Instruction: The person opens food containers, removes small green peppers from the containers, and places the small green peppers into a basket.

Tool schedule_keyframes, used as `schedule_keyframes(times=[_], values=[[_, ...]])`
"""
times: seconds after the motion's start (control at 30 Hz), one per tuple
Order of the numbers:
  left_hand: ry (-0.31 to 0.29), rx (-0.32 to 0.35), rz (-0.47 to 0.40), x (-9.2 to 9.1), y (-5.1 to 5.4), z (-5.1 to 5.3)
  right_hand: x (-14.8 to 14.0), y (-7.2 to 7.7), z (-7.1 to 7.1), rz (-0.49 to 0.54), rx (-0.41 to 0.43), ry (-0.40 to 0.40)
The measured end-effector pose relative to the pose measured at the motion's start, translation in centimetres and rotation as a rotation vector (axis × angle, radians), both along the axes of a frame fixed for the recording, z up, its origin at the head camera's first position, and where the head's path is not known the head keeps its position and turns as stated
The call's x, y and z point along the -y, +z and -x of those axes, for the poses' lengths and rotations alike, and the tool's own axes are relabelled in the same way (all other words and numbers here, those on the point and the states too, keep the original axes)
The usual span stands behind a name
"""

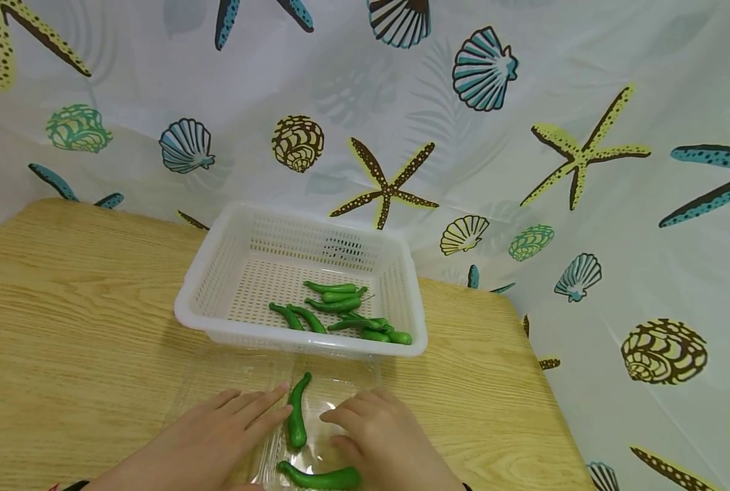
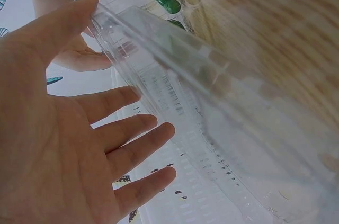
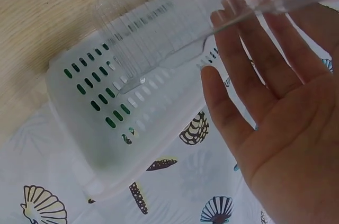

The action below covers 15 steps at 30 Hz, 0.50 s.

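A clear plastic clamshell box (image 1: 337, 378) lies unfolded on the wooden table. One green chili pepper (image 1: 297, 417) lies lengthwise near the fold, and another pepper (image 1: 323, 479) lies crosswise closer to me. My left hand (image 1: 211, 429) extends over the box's left half with fingertips close to the first pepper. In the left wrist view, its fingers (image 2: 140, 147) are spread beside the box's clear edge. My right hand (image 1: 379, 429) is over the box's right side, fingers only slightly bent. The right wrist view shows these fingers (image 3: 238, 54) against the clear plastic, gripping no pepper.
Just beyond the box stands a white perforated basket (image 1: 187, 310) with several green peppers (image 1: 334, 305) in its right part. Behind the table (image 1: 82, 293) hangs a white cloth (image 1: 248, 88) printed with shells and starfish, continuing down the right side.
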<state>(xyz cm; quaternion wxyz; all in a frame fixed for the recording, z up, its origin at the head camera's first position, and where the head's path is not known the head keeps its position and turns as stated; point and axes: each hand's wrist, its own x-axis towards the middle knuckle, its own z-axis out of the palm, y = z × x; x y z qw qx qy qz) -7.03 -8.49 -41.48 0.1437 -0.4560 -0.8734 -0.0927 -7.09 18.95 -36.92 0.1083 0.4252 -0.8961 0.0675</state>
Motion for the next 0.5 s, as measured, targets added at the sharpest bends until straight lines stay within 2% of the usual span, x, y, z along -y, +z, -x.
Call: schedule_keyframes(times=[0.33,0.5], values=[[-0.002,0.022,0.003,-0.08,0.09,-0.07,0.19,-0.26,-0.29,-0.072,0.006,0.004],[-0.004,0.018,-0.001,-0.07,0.08,-0.09,0.25,-0.17,-0.32,-0.086,0.046,0.019]])
